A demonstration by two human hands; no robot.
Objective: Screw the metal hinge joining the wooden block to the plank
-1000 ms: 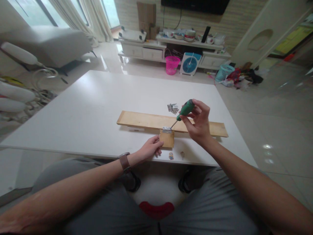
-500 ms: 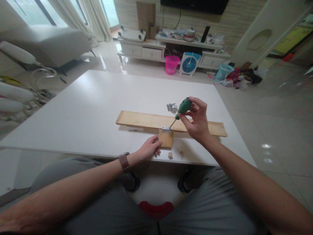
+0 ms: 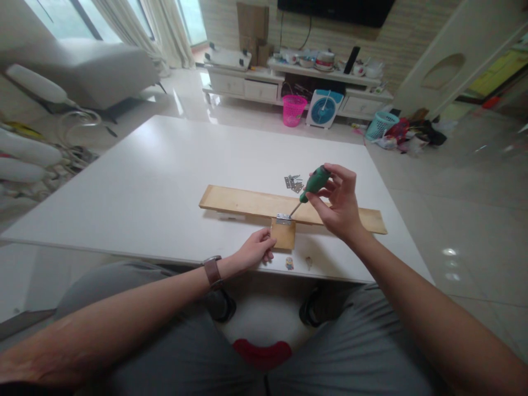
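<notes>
My right hand [image 3: 339, 202] is closed on a screwdriver [image 3: 317, 181] with a green handle. Its shaft slants down to the left, and the tip meets the right end of a metal hinge [image 3: 284, 219]. That hinge lies across the joint between a long wooden board [image 3: 247, 202] and a small square wooden block [image 3: 283, 236]. My left hand [image 3: 259, 247] grips the block's left edge, thumb on top. Beyond the board, near the screwdriver handle, lies a small pile of loose hinges and screws [image 3: 293, 182].
The white table [image 3: 136, 181] carries all this. A cartoon sticker [image 3: 289, 263] and a small key-like item [image 3: 309, 263] lie by its front edge. On the floor beyond stand a pink basket [image 3: 293, 113] and a blue fan [image 3: 324, 110].
The view has shifted slightly, so everything sits a little further right. Both hands keep their holds, and the screwdriver tip stays at the hinge's right end.
</notes>
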